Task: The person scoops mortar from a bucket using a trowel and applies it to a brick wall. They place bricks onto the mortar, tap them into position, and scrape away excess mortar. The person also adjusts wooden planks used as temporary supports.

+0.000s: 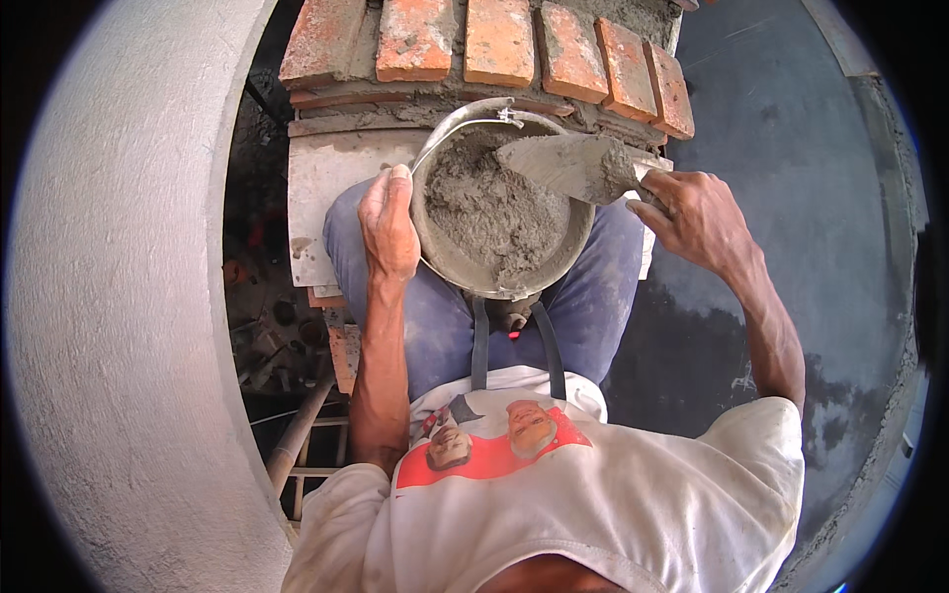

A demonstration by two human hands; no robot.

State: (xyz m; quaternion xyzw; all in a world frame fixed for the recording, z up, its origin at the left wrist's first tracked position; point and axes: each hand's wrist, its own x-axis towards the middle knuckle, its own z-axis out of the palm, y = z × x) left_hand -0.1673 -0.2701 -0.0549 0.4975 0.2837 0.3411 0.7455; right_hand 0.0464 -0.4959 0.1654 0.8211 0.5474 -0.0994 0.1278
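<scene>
Between my knees sits a round bucket (579,259) partly filled with wet grey mortar (484,217). My left hand (388,222) grips the bucket's left rim, thumb on top, beside the wire handle (450,133). In my right hand (692,215) is a mortar-coated trowel (568,163), its handle wrapped by my fingers at the bucket's right side. The trowel's blade points left over the mortar, reaching across the far right part of the rim. Whether the blade's underside touches the mortar I cannot tell.
Beyond the bucket, several orange bricks (497,42) stand in a row on a mortar bed. A pale board (314,203) lies under my legs. At left rises a rough white wall (129,296), with a dark gap and a ladder-like frame (301,435) beside it. A dark grey surface (771,128) spreads at right.
</scene>
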